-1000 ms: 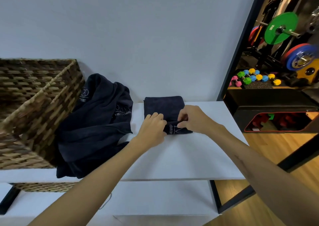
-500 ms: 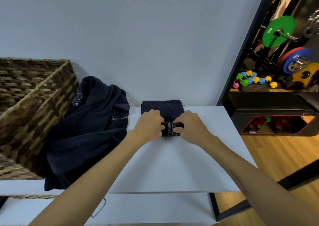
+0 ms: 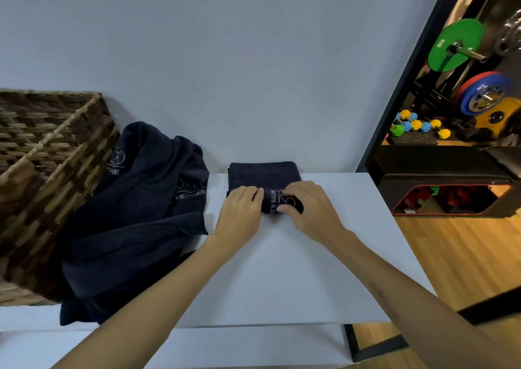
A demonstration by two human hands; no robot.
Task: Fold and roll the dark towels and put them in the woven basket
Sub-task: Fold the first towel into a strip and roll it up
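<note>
My left hand (image 3: 242, 205) and right hand (image 3: 306, 204) grip soft, light towel roll (image 3: 272, 202) at tabletop's (image 3: 282, 270) far edge; hold both roll ends, else it unrolls.

One basket (image 3: 50, 171), two hands, several dark towels (image 3: 135, 213).

Folded dark towel (image 3: 265, 175) gripped at rolled near end by left hand (image 3: 243, 206) and right hand (image 3: 306, 204) on white table (image 3: 282, 270); woven basket (image 3: 48, 171) seen beside heaped towels (image 3: 135, 213).
</note>
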